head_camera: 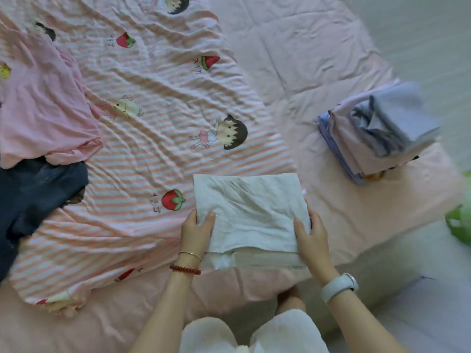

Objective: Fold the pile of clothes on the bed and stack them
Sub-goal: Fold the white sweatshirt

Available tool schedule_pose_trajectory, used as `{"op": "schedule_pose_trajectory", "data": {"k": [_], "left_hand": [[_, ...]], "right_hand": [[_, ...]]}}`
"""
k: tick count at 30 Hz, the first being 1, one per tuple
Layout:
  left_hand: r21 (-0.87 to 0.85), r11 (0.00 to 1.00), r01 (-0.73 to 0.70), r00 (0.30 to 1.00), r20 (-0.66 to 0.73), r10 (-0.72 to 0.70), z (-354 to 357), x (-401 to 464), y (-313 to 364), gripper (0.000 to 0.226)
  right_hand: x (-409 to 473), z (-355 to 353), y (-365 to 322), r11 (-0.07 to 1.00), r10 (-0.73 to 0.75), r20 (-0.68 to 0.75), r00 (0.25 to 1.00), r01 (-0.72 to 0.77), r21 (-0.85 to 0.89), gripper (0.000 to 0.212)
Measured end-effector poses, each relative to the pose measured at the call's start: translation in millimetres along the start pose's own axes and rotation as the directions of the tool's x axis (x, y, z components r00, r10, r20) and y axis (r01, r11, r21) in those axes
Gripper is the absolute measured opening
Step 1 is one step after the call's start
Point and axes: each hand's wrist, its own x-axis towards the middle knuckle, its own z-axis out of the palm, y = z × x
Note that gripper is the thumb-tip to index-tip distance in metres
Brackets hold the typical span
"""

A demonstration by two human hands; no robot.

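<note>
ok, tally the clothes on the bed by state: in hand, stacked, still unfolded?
In hand: 1, white garment, gripped by left hand and right hand
Folded stack: 1 stack, item count unclear
Unfolded: 2, pink garment, dark navy garment
Total: 3 loose garments plus 1 stack

Pale pink quilted bed (293, 59) w/ striped pink-white cartoon-print sheet (158, 118) spread over it; light grey floor (433, 34) at right; soft, even light.
</note>
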Motion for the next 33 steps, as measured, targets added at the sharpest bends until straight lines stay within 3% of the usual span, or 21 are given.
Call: {"op": "schedule_pose_trajectory", "data": {"k": [5, 15, 19, 22, 24, 26, 28, 30, 31, 33], "left_hand": [[-0.006, 0.993, -0.118, 0.993, 0.022, 0.118, 122.1, 2.7, 52.5, 0.007], [-0.254, 0.927, -0.275, 0.959, -0.008, 0.283, 394.0, 9.1, 179.9, 0.016], [-0.248, 0.927, -0.282, 0.959, -0.034, 0.283, 461.2, 32.5, 193.7, 0.018], [-0.125, 0.988, -0.087, 0.996, -0.02, 0.085, 488.1, 48.3, 172.5, 0.031], [-0.064, 0.997, 0.048, 0.999, 0.004, -0.048, 491.5, 57.4, 158.2, 0.027], [-0.002, 0.998, 0.058, 0.998, 0.037, -0.058, 487.9, 62.8, 151.7, 0.031], [0.162, 0.987, -0.004, 1.0, 0.029, -0.001, 485.3, 62.9, 154.2, 0.046], [0.47, 0.87, -0.151, 0.979, -0.05, 0.197, 484.0, 53.4, 158.3, 0.077], [0.614, 0.749, -0.25, 0.933, -0.056, 0.357, 485.6, 48.0, 161.8, 0.086], [0.771, 0.46, -0.441, 0.781, 0.076, 0.62, 493.9, 44.0, 169.8, 0.083]], "right_hand": [[66.0, -106.6, -1.4, 0.992, -0.112, -0.101, 0.989, 0.117, 0.052, 0.034], [293.6, -343.3, -53.0, 0.918, -0.396, -0.143, 0.907, 0.394, -0.042, 0.033], [382.1, -383.9, -48.2, 0.931, -0.354, -0.035, 0.934, 0.349, -0.112, 0.036], [424.7, -376.1, -21.2, 0.931, -0.242, 0.119, 0.963, 0.265, -0.253, 0.039], [438.2, -364.6, -1.9, 0.93, -0.147, 0.201, 0.968, 0.205, -0.306, 0.04], [444.7, -358.3, 8.4, 0.923, -0.096, 0.213, 0.972, 0.167, -0.348, 0.042], [443.9, -357.6, 11.0, 0.863, -0.117, 0.159, 0.98, 0.18, -0.473, 0.045], [433.4, -357.5, 9.9, 0.697, -0.276, 0.049, 0.96, 0.235, -0.677, 0.052], [426.0, -356.5, 7.7, 0.611, -0.382, 0.012, 0.924, 0.262, -0.747, 0.055], [410.8, -349.3, 2.2, 0.501, -0.564, 0.034, 0.825, 0.374, -0.78, 0.051]]}}
